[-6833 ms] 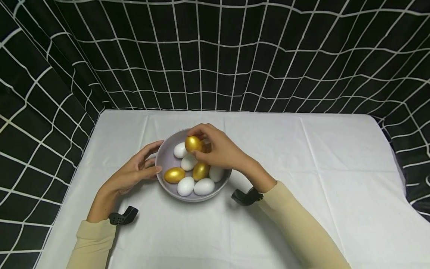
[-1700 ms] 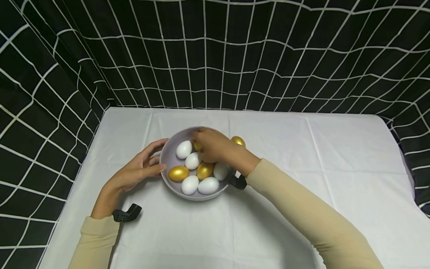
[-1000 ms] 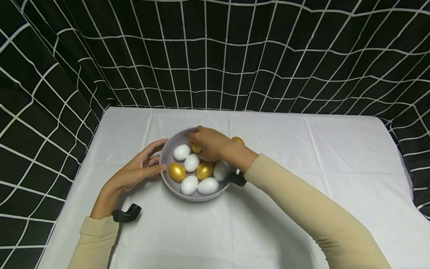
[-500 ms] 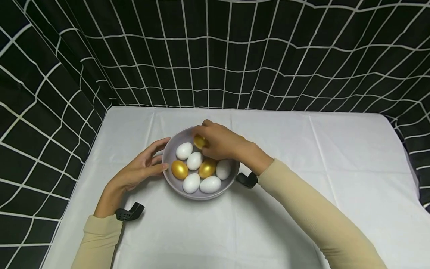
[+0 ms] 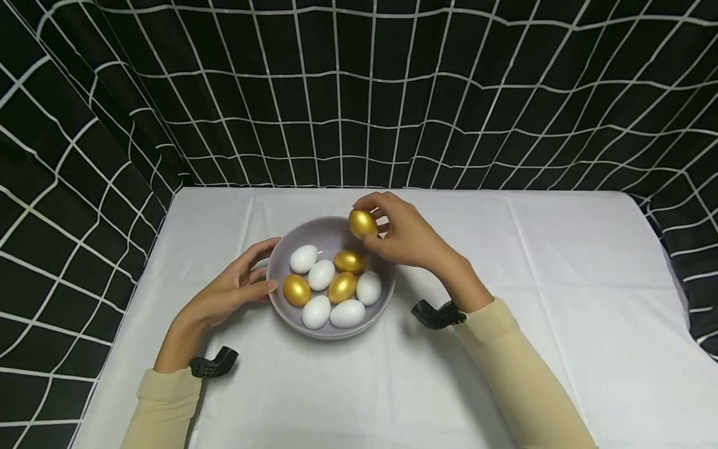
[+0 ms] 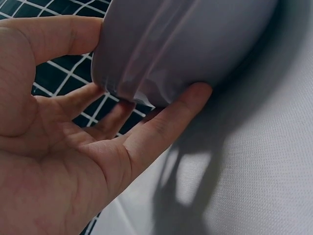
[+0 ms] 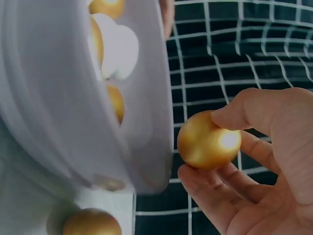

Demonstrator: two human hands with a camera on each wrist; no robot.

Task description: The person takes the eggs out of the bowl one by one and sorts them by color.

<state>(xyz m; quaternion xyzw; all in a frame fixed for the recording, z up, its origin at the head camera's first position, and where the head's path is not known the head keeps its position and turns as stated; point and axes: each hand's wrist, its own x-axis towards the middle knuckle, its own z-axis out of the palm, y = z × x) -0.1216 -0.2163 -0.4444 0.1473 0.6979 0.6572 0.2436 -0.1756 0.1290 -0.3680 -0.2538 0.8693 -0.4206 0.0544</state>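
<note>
A grey-mauve bowl stands on the white cloth. My left hand holds its left side, the thumb at the rim and the other fingers against the outer wall, as the left wrist view shows. Over the bowl's far right rim my right hand pinches a golden egg between thumb and fingers. Inside the bowl lie three golden eggs, such as the leftmost golden egg, and several white eggs, among them the front white egg.
Another golden egg sits on the cloth beside the bowl in the right wrist view. The white tablecloth extends to the right. Black curtains with a white grid stand behind the table and along its sides.
My right hand has set one golden egg on the cloth, reached back into the bowl and lifted another golden egg up to the right. The left hand has kept its hold on the bowl.
</note>
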